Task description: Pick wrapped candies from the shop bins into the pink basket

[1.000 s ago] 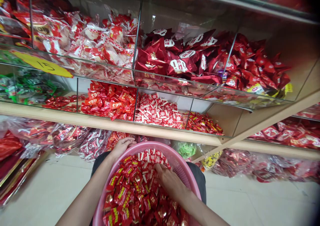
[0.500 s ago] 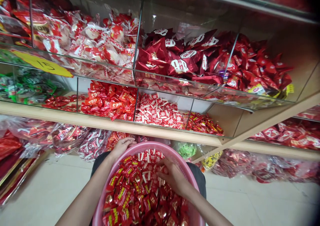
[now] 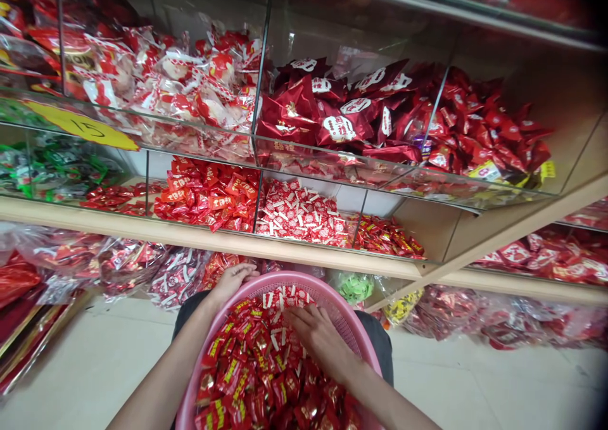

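A pink plastic basket (image 3: pixel 365 333) stands between my knees, filled with small wrapped candies. Most of these candies (image 3: pixel 247 366) have shiny red wrappers, some with yellow lettering. Toward the far side lies a patch of red-and-white wrapped candies (image 3: pixel 285 298). My left hand (image 3: pixel 234 284) holds the basket's far left rim, its fingers laid together along the edge. Inside the basket, my right hand (image 3: pixel 322 340) lies palm down on the candies with its fingers stretched out toward the red-and-white ones. Whatever is under that palm is hidden.
Ahead stands a shelf (image 3: pixel 304 251) with glass-fronted compartments of wrapped sweets. A yellow tag (image 3: pixel 80 125) marked 15 hangs at its left. Clear bags of sweets (image 3: pixel 456 309) sit on the floor beneath it. Flat red packages (image 3: pixel 33 335) lie at the left.
My right hand has moved slightly left over the red-and-white candies, and its fingers now lie flatter and closer together. My left hand stays on the rim.
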`<action>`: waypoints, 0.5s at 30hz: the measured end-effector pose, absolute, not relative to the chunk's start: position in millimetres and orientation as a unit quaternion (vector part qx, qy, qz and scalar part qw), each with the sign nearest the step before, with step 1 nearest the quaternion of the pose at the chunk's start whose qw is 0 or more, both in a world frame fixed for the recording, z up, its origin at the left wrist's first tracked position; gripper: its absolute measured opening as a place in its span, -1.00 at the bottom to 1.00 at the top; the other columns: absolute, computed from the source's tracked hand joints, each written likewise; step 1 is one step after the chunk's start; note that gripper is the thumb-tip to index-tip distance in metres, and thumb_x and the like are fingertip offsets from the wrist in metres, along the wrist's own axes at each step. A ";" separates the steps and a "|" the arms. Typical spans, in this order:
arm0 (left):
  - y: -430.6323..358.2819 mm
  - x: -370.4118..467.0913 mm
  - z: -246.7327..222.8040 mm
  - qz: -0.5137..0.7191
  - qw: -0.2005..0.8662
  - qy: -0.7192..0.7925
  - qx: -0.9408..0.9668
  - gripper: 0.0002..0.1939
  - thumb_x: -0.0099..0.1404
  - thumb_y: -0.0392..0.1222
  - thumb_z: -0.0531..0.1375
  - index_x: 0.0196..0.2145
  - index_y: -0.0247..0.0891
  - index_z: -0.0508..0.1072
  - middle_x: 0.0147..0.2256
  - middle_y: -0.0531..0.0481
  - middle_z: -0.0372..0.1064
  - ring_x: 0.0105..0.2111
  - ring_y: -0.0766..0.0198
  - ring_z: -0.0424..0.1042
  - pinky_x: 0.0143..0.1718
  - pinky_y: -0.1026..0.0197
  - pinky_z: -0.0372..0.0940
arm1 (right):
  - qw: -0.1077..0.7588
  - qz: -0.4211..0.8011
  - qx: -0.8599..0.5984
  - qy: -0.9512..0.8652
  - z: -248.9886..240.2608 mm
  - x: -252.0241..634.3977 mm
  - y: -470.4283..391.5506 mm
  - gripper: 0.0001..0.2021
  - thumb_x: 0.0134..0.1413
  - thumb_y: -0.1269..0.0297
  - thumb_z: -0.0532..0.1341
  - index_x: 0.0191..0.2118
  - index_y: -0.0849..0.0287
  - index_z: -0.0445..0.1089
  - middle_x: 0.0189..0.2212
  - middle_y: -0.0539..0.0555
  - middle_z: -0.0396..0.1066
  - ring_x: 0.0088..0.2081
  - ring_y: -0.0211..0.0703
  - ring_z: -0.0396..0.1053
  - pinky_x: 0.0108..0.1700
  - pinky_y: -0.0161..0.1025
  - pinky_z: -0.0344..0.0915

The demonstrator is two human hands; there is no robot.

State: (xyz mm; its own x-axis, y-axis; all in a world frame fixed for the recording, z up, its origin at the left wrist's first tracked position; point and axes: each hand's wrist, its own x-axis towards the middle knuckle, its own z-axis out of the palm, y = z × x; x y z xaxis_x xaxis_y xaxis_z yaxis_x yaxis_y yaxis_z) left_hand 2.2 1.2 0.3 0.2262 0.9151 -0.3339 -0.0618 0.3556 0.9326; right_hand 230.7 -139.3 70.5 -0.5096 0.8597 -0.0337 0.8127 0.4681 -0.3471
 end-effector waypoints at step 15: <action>1.2 2.5 1.1 0.364 0.658 0.502 0.427 -0.51 -0.09 0.05 0.24 -0.27 -0.37 0.38 -0.30 -0.21 0.45 -0.28 0.14 0.43 -0.18 0.16 0.27 | 0.100 0.128 -0.506 -0.847 73.3 224.8 -134.4 -0.38 -0.04 0.30 0.22 0.15 0.04 0.00 -0.01 0.12 0.22 -0.01 0.02 0.17 0.01 0.03 0.15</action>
